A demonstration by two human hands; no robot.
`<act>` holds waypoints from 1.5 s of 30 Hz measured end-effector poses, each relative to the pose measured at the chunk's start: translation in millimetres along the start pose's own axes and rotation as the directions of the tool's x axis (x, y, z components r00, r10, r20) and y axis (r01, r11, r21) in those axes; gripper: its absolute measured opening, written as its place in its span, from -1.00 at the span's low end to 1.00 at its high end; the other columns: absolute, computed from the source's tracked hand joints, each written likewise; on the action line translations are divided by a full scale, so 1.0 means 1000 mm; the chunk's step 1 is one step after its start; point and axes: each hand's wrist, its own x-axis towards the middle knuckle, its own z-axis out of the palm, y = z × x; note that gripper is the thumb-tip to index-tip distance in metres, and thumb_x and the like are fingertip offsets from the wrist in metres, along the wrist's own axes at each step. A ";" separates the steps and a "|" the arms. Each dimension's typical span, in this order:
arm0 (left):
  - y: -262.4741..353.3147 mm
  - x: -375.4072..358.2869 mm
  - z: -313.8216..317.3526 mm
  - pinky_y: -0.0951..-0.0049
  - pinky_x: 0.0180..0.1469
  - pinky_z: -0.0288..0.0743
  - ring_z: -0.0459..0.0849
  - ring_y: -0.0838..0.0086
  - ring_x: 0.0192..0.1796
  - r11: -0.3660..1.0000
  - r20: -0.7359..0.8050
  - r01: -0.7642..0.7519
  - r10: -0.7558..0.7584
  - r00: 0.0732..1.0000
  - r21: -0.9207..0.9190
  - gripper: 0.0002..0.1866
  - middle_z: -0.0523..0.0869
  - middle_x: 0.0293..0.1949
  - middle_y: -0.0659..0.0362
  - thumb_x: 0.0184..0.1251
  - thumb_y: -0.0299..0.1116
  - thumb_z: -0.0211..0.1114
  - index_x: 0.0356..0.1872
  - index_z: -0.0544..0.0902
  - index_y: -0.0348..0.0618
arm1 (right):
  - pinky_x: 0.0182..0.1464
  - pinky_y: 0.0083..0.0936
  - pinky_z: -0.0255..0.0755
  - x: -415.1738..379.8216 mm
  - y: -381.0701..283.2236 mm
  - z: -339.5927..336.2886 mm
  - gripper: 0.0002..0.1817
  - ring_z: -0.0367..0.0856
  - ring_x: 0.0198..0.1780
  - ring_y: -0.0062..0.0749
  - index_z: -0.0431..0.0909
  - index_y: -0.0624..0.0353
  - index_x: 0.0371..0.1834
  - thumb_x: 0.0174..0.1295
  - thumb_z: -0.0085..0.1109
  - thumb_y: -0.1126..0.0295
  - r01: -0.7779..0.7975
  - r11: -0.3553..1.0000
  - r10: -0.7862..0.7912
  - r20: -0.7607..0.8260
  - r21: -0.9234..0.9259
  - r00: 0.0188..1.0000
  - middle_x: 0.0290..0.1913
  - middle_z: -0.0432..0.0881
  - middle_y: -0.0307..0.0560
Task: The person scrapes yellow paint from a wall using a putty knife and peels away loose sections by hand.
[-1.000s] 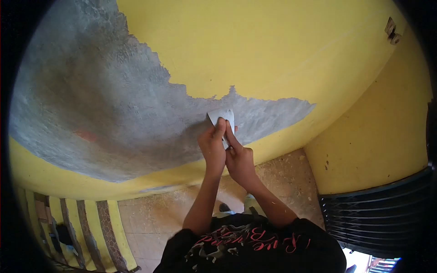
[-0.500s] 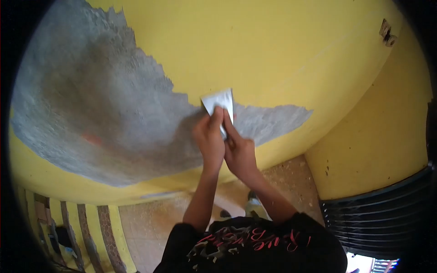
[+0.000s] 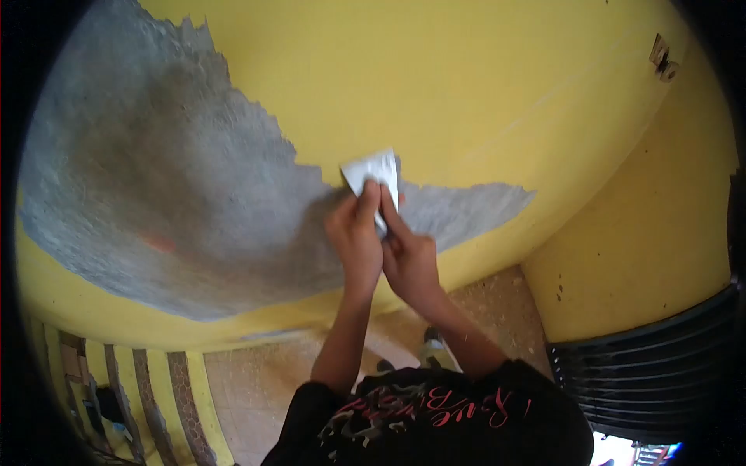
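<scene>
Both hands grip one scraper [image 3: 374, 168], a flat silvery metal blade, widest at its upper end. Its wide edge is at the yellow wall [image 3: 466, 93], on the jagged border where paint gives way to a bare grey patch [image 3: 256, 202]. My left hand [image 3: 356, 233] is closed on the scraper from the left, its thumb pressed along the blade. From the right, my right hand [image 3: 408, 252] wraps the lower part, with a finger or thumb along the blade too. The handle is mostly hidden by my fingers.
A dark slatted metal piece [image 3: 645, 373] stands at the lower right beside a second yellow wall [image 3: 614, 256]. Striped steps or ledges [image 3: 148, 404] are at the lower left. Below me is a tiled floor [image 3: 241, 388] with small flakes. A wall fitting [image 3: 663, 60] sits at the upper right.
The scraper's blade has shifted very slightly up and left, and a sliver of grey now shows by its upper right corner. Both hands keep their hold.
</scene>
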 end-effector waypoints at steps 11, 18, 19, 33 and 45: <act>-0.040 -0.005 -0.019 0.56 -0.28 0.45 0.57 0.61 -0.35 0.993 0.012 0.032 -0.033 0.999 0.110 -0.63 0.69 -0.43 0.19 0.40 -0.22 0.21 -0.37 0.66 -0.43 | -0.49 -0.48 0.39 -0.030 0.036 0.015 -0.23 0.44 -0.68 -0.29 0.25 -0.03 0.42 0.02 0.06 0.64 -0.095 0.990 0.091 0.038 0.102 0.995 -0.64 0.46 0.03; 0.001 -0.003 -0.001 0.43 -0.28 0.57 0.69 0.37 -0.37 0.999 0.014 0.029 -0.030 0.999 0.038 -0.58 0.70 -0.41 0.00 0.40 -0.15 0.18 -0.32 0.60 -0.44 | -0.48 -0.38 0.43 -0.008 0.012 0.007 -0.24 0.52 -0.62 -0.13 0.26 0.01 0.40 0.01 0.10 0.61 0.046 0.999 -0.046 -0.019 0.010 0.999 -0.59 0.52 0.07; -0.003 -0.008 -0.003 0.43 -0.28 0.57 0.69 0.37 -0.37 0.998 0.010 0.040 -0.040 0.999 0.045 -0.58 0.70 -0.41 0.00 0.40 -0.15 0.18 -0.32 0.60 -0.44 | -0.48 -0.38 0.43 -0.016 0.018 0.011 -0.24 0.52 -0.62 -0.13 0.26 0.01 0.40 0.01 0.10 0.61 0.034 0.999 -0.034 -0.015 0.014 0.999 -0.59 0.52 0.07; -0.015 -0.016 -0.012 0.37 -0.33 0.64 0.72 0.32 -0.30 0.980 -0.030 0.192 -0.190 0.981 0.050 -0.62 0.66 -0.38 0.03 0.41 -0.18 0.17 -0.33 0.58 -0.41 | -0.51 -0.46 0.36 -0.016 0.019 0.012 -0.27 0.36 -0.69 -0.24 0.28 0.05 0.39 0.02 0.04 0.66 -0.035 0.998 0.034 0.013 0.056 0.999 -0.66 0.35 0.10; -0.039 -0.013 -0.018 0.34 -0.28 0.66 0.70 0.33 -0.35 0.967 0.000 0.247 -0.247 0.969 -0.057 -0.60 0.66 -0.38 -0.01 0.38 -0.13 0.20 -0.33 0.57 -0.38 | -0.47 -0.35 0.45 -0.033 0.052 0.013 -0.24 0.55 -0.60 -0.10 0.26 -0.08 0.41 0.02 0.13 0.57 -0.054 0.997 0.060 0.105 -0.061 0.993 -0.58 0.53 0.10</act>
